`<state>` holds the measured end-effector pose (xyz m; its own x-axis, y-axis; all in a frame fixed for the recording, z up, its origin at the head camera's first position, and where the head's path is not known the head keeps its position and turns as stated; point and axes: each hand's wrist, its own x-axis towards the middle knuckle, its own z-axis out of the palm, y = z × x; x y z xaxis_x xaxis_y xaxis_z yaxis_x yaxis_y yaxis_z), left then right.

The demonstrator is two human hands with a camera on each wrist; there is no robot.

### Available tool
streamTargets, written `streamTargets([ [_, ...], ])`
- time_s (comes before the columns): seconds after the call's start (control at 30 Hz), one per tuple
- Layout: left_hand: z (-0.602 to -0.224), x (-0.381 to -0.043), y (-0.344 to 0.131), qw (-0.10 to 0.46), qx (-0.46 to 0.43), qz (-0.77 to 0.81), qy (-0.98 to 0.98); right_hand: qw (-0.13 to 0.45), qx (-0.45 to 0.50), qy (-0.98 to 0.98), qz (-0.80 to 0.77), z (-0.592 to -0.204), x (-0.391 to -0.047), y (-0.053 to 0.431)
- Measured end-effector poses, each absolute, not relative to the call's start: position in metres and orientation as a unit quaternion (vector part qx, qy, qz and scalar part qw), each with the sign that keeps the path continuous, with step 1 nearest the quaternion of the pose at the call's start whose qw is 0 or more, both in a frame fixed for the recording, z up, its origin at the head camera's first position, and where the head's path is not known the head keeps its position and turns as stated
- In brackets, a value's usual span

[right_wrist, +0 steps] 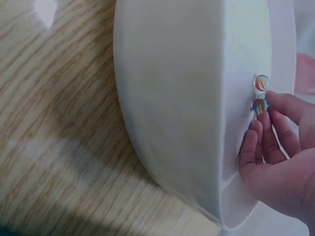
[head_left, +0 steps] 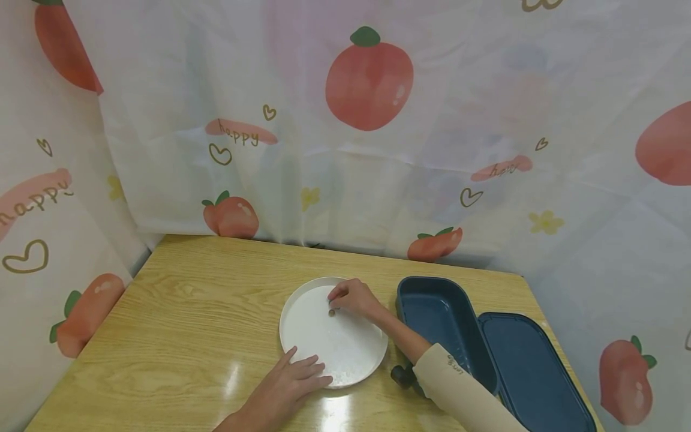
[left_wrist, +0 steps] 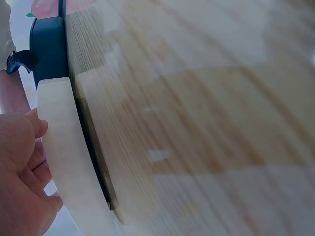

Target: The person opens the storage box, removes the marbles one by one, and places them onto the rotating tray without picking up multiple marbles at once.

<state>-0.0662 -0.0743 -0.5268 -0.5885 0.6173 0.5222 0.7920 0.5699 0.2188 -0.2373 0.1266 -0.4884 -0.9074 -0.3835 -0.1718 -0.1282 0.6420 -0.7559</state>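
Note:
A round white plate (head_left: 351, 357) with a raised rim sits on the table. Over its far part, my right hand (head_left: 353, 297) pinches a clear glass marble with blue in it (right_wrist: 260, 105) between thumb and fingertips. Right beside that one, a second marble (right_wrist: 262, 82) with orange and white swirls lies on the plate; in the head view this marble (head_left: 332, 313) shows just below the fingertips. My left hand (head_left: 288, 381) rests on the near left rim, fingers spread and reaching over the edge. The left wrist view shows its fingertips (left_wrist: 43, 129) at the plate's outer wall.
Close to the plate's right stands a deep dark blue rectangular container (head_left: 432, 300) with a black knob (head_left: 400, 376) at its side. My right forearm crosses over it. A flat dark blue lid (head_left: 531, 360) lies further right. A fruit-printed curtain (head_left: 367, 180) hangs behind the wooden table (head_left: 189, 312).

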Motion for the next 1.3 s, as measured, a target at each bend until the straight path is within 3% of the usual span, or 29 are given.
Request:
streamTargets([
  [0.67,-0.526,-0.067,-0.074,0.2,-0.408,-0.211,-0.866,0.158,-0.141,0.883,-0.42,-0.482,-0.238,0.13],
  [1.3,-0.528,-0.066,-0.074,0.213,-0.407,-0.207,-0.864,0.135,-0.143,0.851,-0.487,-0.427,-0.239,0.162],
])
